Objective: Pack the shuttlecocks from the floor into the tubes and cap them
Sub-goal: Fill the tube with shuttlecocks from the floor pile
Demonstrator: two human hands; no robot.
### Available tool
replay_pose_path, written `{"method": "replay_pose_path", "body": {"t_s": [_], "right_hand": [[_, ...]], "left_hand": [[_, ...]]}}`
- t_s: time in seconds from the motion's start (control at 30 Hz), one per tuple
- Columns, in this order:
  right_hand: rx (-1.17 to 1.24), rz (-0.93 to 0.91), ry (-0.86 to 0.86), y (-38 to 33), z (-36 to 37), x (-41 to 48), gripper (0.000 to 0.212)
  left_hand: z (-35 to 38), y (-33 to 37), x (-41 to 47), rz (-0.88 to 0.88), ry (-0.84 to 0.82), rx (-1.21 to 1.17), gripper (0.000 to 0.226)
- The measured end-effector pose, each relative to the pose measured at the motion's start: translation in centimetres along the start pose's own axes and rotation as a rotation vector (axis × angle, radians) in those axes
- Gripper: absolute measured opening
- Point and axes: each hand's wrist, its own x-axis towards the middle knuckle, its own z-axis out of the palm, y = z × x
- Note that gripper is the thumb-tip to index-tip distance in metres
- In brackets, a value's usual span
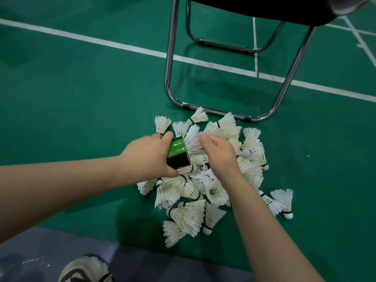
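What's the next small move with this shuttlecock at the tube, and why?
Probably push it deeper with the right hand: the shuttlecock has its feathers sticking out of the tube that the left hand grips.

The left hand covers the near part of the glossy green and black tube, so its length and other end do not show. The white feathered shuttlecock at its mouth is motion-blurred, its cork unseen. The right hand hides its own fingers. The top edge cuts the dark chair seat and a blurred grey cylinder; the bottom edge cuts the pale mesh shoe.
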Motion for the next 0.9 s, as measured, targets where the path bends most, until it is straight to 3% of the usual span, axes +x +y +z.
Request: {"method": "replay_pose_path", "body": {"t_s": [0.1,0.2,0.37,0.5,0.77,0.9], "right_hand": [[0.025,0.148,-0.29,-1.0,-0.1,-0.1,0.04],[0.137,0.337,-0.46,-1.3,0.0,-0.1,0.045],[0.128,0.312,-0.705,-0.9,0.7,-1.0,0.037],[0.153,0.248,-0.567,-1.1,1.6,-1.3,0.025],[0.129,0.238,-0.48,-1.1,0.1,-0.4,0.044],[0.162,0.251,-0.259,-0.6,-1.1,0.3,0.041]], "left_hand": [[-0.2,0.4,0.0,0.012,0.015,-0.017,0.072],[-0.4,0.6,-0.3,0.026,0.025,-0.007,0.074],[0.3,1.4,-1.2,0.091,0.001,0.005,0.069],[0.2,1.2,-0.9,0.082,0.011,-0.032,0.066],[0.2,1.1,-0.8,0.076,0.022,0.005,0.073],[0.2,0.8,-0.6,0.07,0.017,0.027,0.073]]}}
